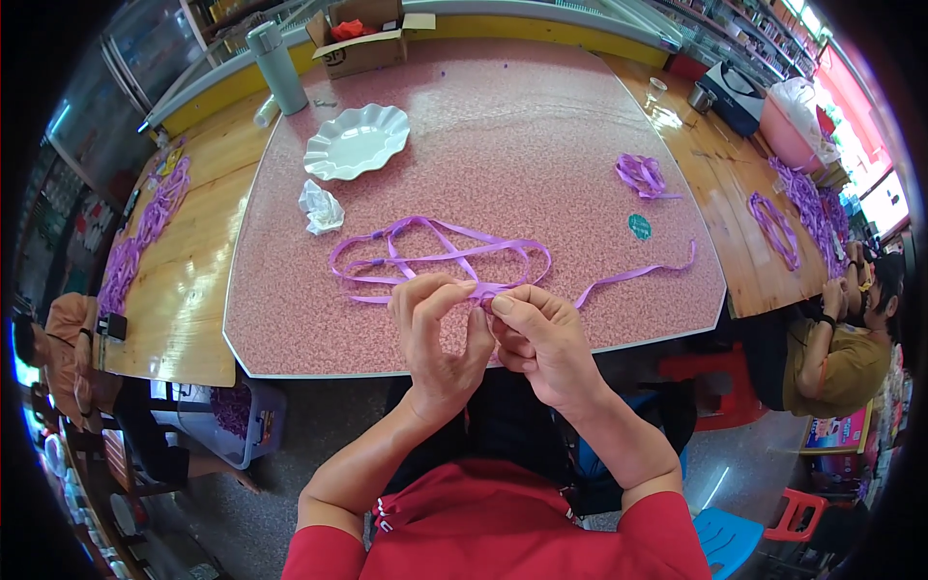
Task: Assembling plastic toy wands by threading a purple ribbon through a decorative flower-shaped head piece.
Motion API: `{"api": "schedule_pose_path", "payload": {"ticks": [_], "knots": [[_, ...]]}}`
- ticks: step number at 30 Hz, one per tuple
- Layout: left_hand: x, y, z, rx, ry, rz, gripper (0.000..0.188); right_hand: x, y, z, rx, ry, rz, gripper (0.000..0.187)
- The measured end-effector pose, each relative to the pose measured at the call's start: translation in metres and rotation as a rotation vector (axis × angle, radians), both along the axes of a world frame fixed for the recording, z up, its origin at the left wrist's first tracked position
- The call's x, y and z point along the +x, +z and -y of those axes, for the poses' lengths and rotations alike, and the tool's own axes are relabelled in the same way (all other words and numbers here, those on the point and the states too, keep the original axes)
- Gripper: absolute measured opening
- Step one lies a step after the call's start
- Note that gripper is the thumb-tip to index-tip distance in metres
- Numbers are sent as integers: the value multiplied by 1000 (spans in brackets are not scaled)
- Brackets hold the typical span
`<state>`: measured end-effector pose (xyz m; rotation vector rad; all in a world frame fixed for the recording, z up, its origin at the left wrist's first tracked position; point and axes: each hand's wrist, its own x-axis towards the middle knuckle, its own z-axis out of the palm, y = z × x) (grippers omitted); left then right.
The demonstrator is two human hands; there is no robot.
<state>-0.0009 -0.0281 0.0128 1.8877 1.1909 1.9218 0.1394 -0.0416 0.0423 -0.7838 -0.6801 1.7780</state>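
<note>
Both my hands meet over the near part of the pink speckled table, working on a purple ribbon (445, 255). My left hand (435, 333) pinches the ribbon between thumb and fingers. Against it, my right hand (541, 338) has its thumb and forefinger closed on the same bunched spot. Long loops of the ribbon spread flat on the table beyond my hands, with small darker bands on them at the left. A loose tail (638, 275) runs off to the right. What lies right between the fingertips is partly hidden.
A white scalloped plate (358, 143), crumpled white tissue (321, 208), a pale green bottle (277, 70) and a cardboard box (358, 53) sit farther back. Another purple ribbon bundle (642, 176) lies at right. People (839, 338) sit at both sides near more purple ribbons (145, 222).
</note>
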Motion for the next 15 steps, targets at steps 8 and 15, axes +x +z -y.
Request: {"api": "schedule_pose_path", "payload": {"ticks": [8,15], "knots": [[-10,2,0,84,9,-221,38,5,2,-1,-11,14,9,11],[-13,7,2,60,8,-299,31,10,-5,-5,67,20,148,11]]}}
